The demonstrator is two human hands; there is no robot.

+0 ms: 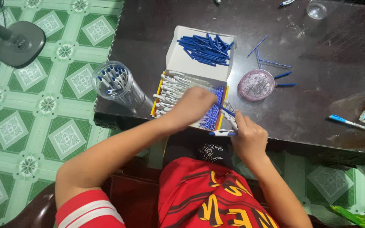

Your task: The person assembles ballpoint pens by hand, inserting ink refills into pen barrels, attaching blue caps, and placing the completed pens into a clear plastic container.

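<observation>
The left hand [195,105] lay flat over the open box [189,99] at the near edge of the dark surface [317,105], its grip spread over white pen barrels [170,86] and thin blue refills [213,118]. The right hand [250,137] pinched a white-and-blue pen [222,133] just beside the box. The pen looked light, stiff, smooth plastic, best taken mid-barrel.

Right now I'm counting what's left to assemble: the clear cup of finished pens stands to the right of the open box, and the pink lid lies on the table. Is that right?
One detail is off. The clear cup of pens stands to the left of the open box, at the table's edge, not to its right. The pink lid does lie on the dark table, right of the box. The head view shows this.
</observation>
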